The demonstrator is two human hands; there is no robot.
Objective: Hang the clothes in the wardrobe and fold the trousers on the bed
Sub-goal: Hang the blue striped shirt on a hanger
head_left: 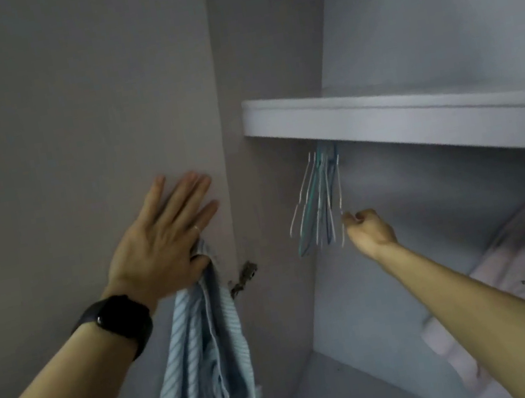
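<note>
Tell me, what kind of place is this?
Most likely inside a wardrobe: a bunch of hangers hangs under a shelf, pale fabric is piled lower down, and the left hand holds a striped blue garment.

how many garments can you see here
2: a blue striped garment gripped in the left hand, and a pale garment lying low in the wardrobe at right. That pale heap may hide more.

A: Any text, labels, brands, numbers?
B: None readable. Watch [120, 321] face is dark, shows nothing.
A: Striped cloth [205, 364], hangers [317, 203], shelf [413, 111]?
B: Cloth has stripes only, no print. Hangers too blurred to tell. Shelf edge is plain.
</note>
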